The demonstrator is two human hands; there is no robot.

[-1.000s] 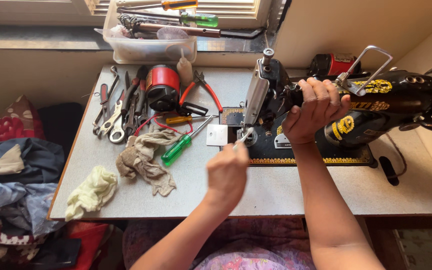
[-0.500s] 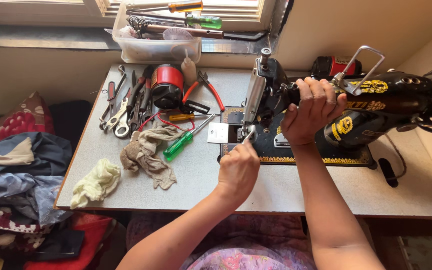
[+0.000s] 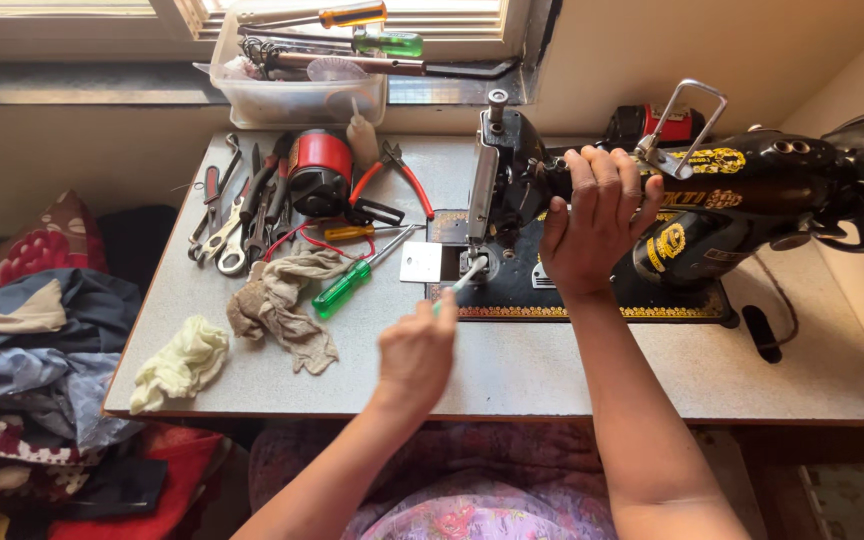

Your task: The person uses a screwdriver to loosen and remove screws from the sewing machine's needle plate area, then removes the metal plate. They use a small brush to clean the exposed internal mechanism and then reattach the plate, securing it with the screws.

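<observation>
A black sewing machine (image 3: 752, 190) with gold ornament stands on the grey table (image 3: 512, 365). My right hand (image 3: 597, 220) grips the machine's arm just behind its head. My left hand (image 3: 417, 350) holds a small pale-handled tool (image 3: 464, 278), likely a brush or screwdriver, whose tip reaches the needle area beside the shiny metal slide plate (image 3: 422, 262).
On the table's left part lie a green-handled screwdriver (image 3: 344, 287), a yellow-handled one, red-handled pliers (image 3: 402, 180), wrenches (image 3: 227, 235), a red and black motor (image 3: 320, 175), a dirty rag (image 3: 277, 305) and a yellowish cloth (image 3: 180, 362). A plastic tub (image 3: 297, 95) of tools sits on the sill. Clothes are piled at left.
My left hand has shifted slightly toward me and the tool's tip now points at the needle plate. The right hand stays on the machine. The view has moved a little.
</observation>
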